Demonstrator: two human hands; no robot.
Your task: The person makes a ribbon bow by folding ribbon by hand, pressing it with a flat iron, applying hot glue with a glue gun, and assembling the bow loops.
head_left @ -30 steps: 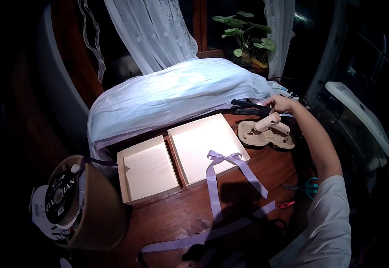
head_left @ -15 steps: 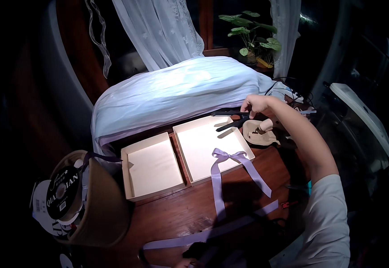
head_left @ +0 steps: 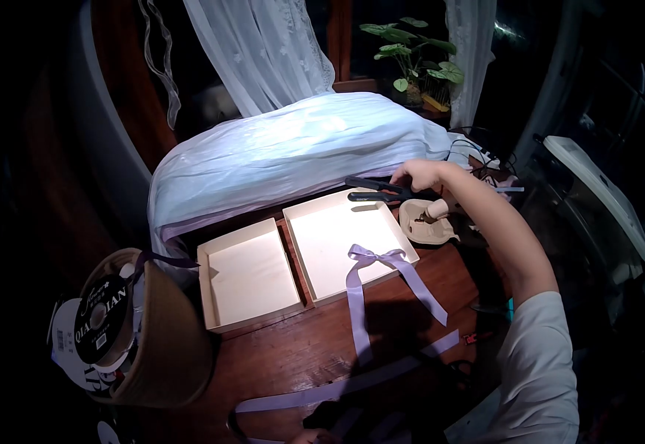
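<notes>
Head camera: a bare right hand (head_left: 419,175) reaches in from the right side, over a brown wooden table (head_left: 271,359), with its fingers curled down onto a black two-armed tool (head_left: 378,197) (in shape much like a hair straightener). The fingers are bent and close together, gripping the tool near its right part; the exact hold of the fingertips is hidden. The tool's long axis runs roughly sideways across the view. Its free ends point left, parted in a narrow V, and the arms draw together towards the hand. It sits at the far right corner of the larger shallow cream tray (head_left: 330,240), overlapping that corner; whether it touches the rim cannot be told. In front of the hand is a tan moulded holder (head_left: 415,231) with a pale roll (head_left: 436,212) in it. A lavender bow (head_left: 376,257) lies over the larger tray's near edge, its two tails trailing towards the viewer. The smaller cream tray (head_left: 252,274) is just to the left. At the bottom edge, a sliver of the left hand (head_left: 311,437) shows in shadow, near a loose lavender strip (head_left: 293,400); its fingers cannot be made out.
</notes>
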